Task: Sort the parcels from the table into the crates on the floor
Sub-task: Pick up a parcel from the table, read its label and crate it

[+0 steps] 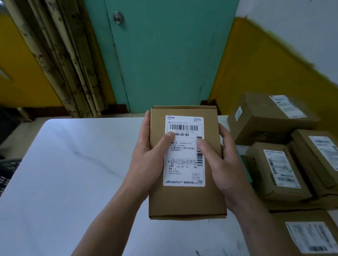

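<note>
Holding labelled parcel [186, 199] over table [69, 180]: left grip [148, 157], right grip [223, 164] both clasp its sides; crate [2, 179] contents hidden.

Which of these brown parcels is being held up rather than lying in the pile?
The centre parcel, gripped between the left hand and right hand, label facing the camera; the other parcels lie piled at the right of the table.

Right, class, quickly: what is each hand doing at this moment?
Left hand: grips the left side of the box, thumb on its label.
Right hand: grips the right side of the same box, thumb on the label.
</note>
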A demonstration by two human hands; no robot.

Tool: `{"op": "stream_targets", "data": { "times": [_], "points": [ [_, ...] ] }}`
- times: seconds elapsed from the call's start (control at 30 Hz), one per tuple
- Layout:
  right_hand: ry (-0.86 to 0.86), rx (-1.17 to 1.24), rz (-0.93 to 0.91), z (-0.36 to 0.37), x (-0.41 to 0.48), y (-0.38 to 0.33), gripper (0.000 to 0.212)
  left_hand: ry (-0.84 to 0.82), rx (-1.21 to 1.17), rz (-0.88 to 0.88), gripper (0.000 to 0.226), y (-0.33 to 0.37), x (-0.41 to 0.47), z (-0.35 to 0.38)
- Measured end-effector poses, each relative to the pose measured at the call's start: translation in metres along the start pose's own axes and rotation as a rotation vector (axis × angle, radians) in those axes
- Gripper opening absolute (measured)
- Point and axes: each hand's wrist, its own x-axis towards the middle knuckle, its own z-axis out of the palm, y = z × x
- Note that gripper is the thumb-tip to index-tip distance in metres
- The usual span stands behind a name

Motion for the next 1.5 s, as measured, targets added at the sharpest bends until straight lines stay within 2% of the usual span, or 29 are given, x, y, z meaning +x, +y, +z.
{"op": "stream_targets", "data": {
  "times": [0.77,1.03,1.5],
  "points": [
    [-0.035,-0.06,0.007,-0.026,0.006,-0.002,0.058,0.052,-0.01,-0.027,0.063,-0.002,-0.004,0.028],
    [-0.041,-0.049,0.005,-0.028,0.003,-0.001,0.058,0.01,-0.012,-0.035,0.066,-0.004,-0.006,0.025],
    [-0.064,-0.019,0.001,-0.027,0.005,0.0,0.056,0.03,-0.039,0.025,0.064,-0.009,-0.007,0.022]
  ]
}}
